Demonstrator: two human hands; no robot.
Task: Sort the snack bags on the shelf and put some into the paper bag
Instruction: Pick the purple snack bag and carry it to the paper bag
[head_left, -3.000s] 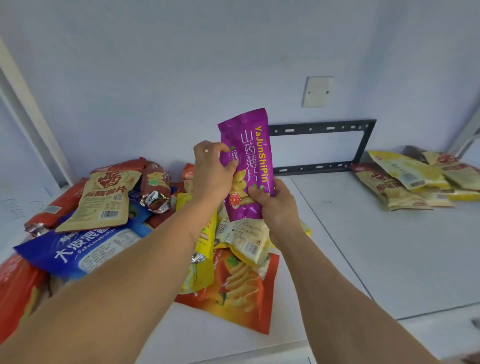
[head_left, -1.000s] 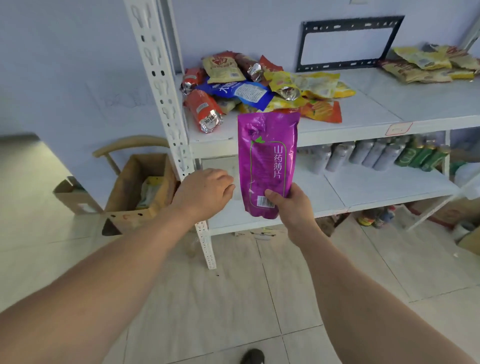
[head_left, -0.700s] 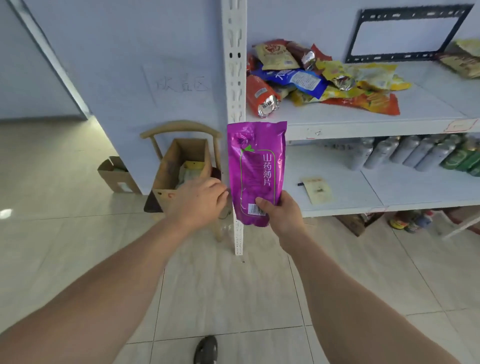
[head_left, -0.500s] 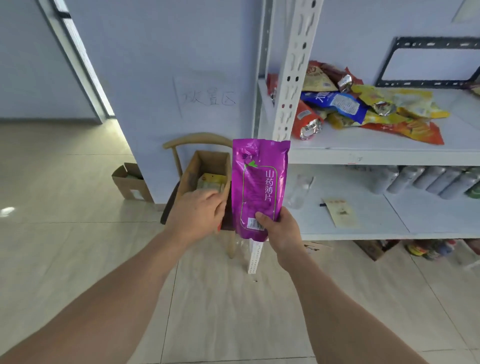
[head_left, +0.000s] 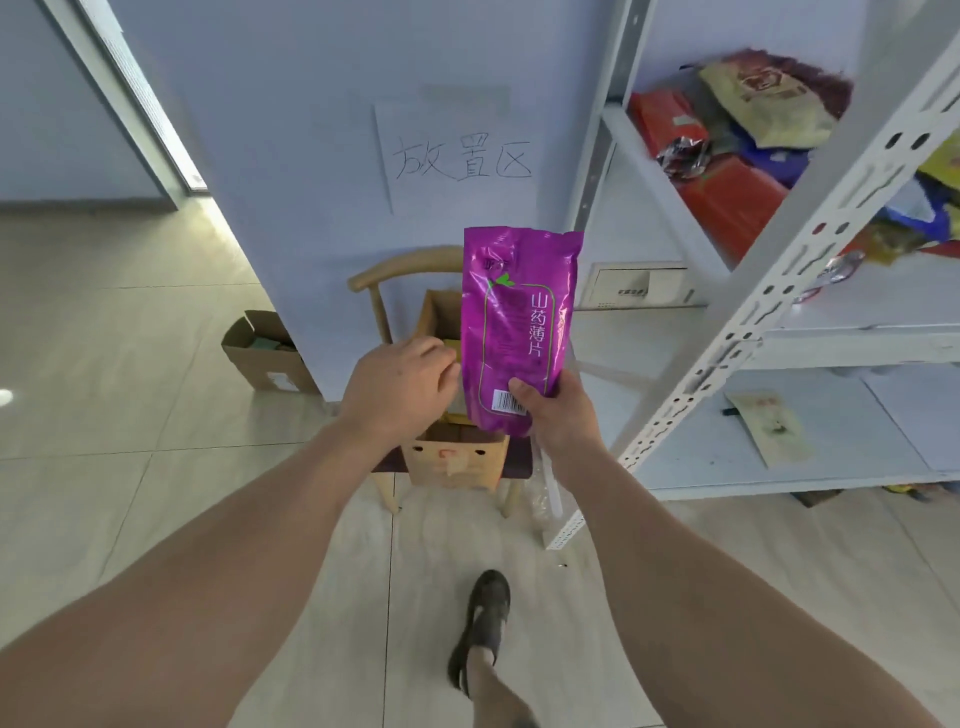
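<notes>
My right hand (head_left: 556, 415) grips the bottom of a purple snack bag (head_left: 519, 322) and holds it upright, directly over the brown paper bag (head_left: 457, 457). That paper bag stands open on a wooden chair (head_left: 387, 280) against the wall. My left hand (head_left: 397, 387) hovers just left of the purple bag with fingers loosely curled and holds nothing; it covers part of the paper bag's mouth. A heap of red, tan, blue and yellow snack bags (head_left: 737, 150) lies on the upper shelf at the right.
A white metal shelf post (head_left: 769, 291) slants close to the right of my right arm. A small cardboard box (head_left: 265, 353) sits on the floor left of the chair. A paper sign (head_left: 457, 156) hangs on the wall. My shoe (head_left: 485, 618) is on the tiled floor.
I have turned left from the shelf and stepped closer to the chair. The purple bag, held in both hands at first, is now in my right hand alone, above the paper bag.
</notes>
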